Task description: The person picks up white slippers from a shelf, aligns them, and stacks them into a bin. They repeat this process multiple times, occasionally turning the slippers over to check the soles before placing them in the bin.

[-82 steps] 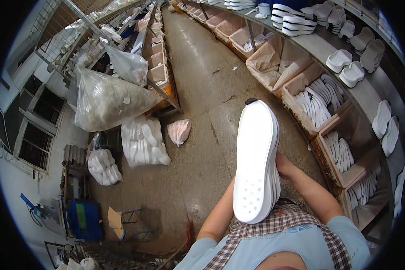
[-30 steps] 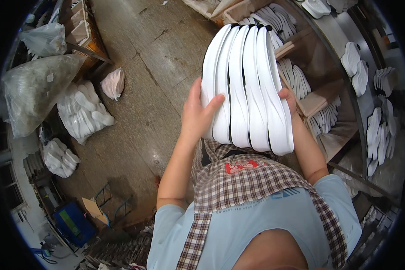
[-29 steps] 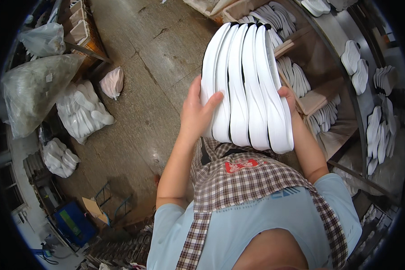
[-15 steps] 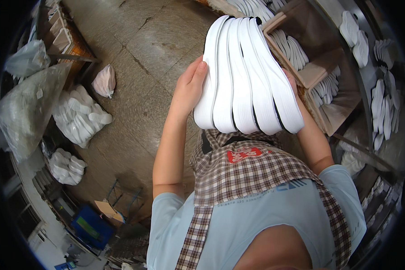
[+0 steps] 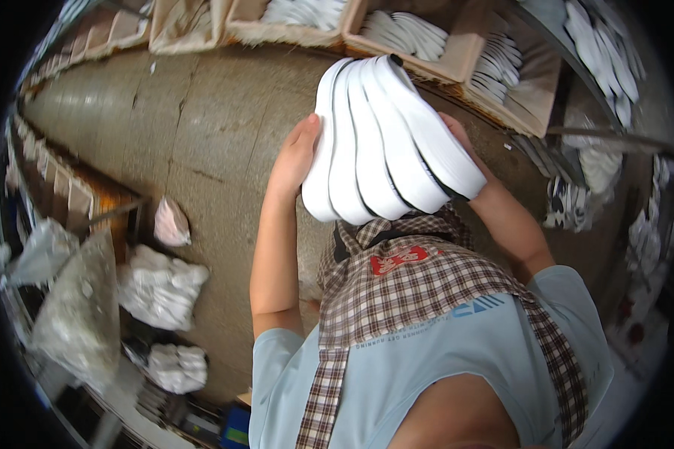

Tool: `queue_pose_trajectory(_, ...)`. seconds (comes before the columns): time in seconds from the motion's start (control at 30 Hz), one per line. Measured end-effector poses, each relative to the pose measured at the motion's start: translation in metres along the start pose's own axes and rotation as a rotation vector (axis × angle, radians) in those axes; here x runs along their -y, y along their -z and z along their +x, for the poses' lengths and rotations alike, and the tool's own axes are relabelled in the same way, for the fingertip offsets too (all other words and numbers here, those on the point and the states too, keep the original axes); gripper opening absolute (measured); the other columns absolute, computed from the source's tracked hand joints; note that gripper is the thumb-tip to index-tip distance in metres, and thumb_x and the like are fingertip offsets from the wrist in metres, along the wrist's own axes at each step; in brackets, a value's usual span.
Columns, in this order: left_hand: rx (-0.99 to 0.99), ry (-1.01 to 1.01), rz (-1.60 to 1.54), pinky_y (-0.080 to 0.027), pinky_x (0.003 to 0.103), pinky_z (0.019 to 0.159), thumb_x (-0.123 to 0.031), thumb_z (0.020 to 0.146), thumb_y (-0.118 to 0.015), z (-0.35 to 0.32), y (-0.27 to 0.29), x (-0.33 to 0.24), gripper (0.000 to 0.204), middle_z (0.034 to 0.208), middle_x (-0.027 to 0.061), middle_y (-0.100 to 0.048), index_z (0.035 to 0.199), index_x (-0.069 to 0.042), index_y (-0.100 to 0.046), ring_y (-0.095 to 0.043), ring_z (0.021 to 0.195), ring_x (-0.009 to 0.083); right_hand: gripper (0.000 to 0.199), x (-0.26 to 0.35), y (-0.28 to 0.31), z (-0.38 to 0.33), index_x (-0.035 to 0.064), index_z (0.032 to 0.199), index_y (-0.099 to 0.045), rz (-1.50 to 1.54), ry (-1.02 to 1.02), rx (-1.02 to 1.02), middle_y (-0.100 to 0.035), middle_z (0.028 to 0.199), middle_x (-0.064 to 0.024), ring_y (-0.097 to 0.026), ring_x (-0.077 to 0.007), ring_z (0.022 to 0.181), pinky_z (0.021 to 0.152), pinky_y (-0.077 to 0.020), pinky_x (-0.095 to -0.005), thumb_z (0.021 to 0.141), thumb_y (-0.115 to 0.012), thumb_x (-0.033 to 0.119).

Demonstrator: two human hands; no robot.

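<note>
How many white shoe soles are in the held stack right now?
5 visible: white, curved shoe soles, side by side in one row between the left hand and right hand; others may be hidden behind.

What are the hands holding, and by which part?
A stack of white shoe soles, clasped from its two outer sides: left hand on the left, right hand, partly hidden, on the right.
</note>
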State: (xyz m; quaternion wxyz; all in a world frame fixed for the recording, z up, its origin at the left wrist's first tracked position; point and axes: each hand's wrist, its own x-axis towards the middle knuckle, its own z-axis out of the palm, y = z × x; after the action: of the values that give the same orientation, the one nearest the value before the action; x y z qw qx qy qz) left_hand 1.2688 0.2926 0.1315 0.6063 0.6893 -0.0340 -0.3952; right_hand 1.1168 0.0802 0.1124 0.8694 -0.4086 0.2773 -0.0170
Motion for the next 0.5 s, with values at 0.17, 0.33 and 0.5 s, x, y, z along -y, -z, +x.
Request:
queue_pose_trajectory(0.17, 0.098, 0.031, 0.171, -0.040, 0.027, 0.091, -0.041, 0.095, -0.045, 0.025, -0.047, 0.001, 0.058, 0.114, 0.0145, -0.059, 0.123, 0.009, -0.049, -0.054, 0.103, 0.0187, 0.024, 0.015, 0.038, -0.026, 0.0015, 0.105, -0.058, 0.134, 0.056, 0.031, -0.063, 0.099, -0.0166, -0.065, -0.0199, 0.086, 0.074, -0.0571, -0.0274, 0.090, -0.054, 0.019)
queue_pose_trajectory(0.33, 0.241, 0.055, 0.268, -0.042, 0.029, 0.090, -0.047, 0.094, -0.044, 0.050, -0.101, 0.000, 0.065, 0.114, 0.0173, -0.058, 0.122, 0.011, -0.049, -0.056, 0.101, 0.0217, 0.026, 0.025, 0.092, -0.048, -0.0041, 0.099, -0.060, 0.603, -0.080, 0.103, -0.066, 0.091, -0.0131, -0.066, -0.0200, 0.076, 0.078, -0.0548, -0.0299, 0.085, -0.049, 0.016)
queue_pose_trajectory(0.5, 0.374, 0.132, 0.375, -0.043, 0.027, 0.088, -0.045, 0.090, -0.053, 0.079, -0.174, -0.008, 0.062, 0.112, 0.0144, -0.060, 0.124, 0.007, -0.049, -0.057, 0.099, 0.0195, 0.033, 0.029, 0.153, -0.060, -0.0060, 0.104, -0.056, 0.840, 0.014, 0.039, -0.065, 0.093, -0.0159, -0.066, -0.0213, 0.077, 0.075, -0.0535, -0.0321, 0.083, -0.051, 0.019)
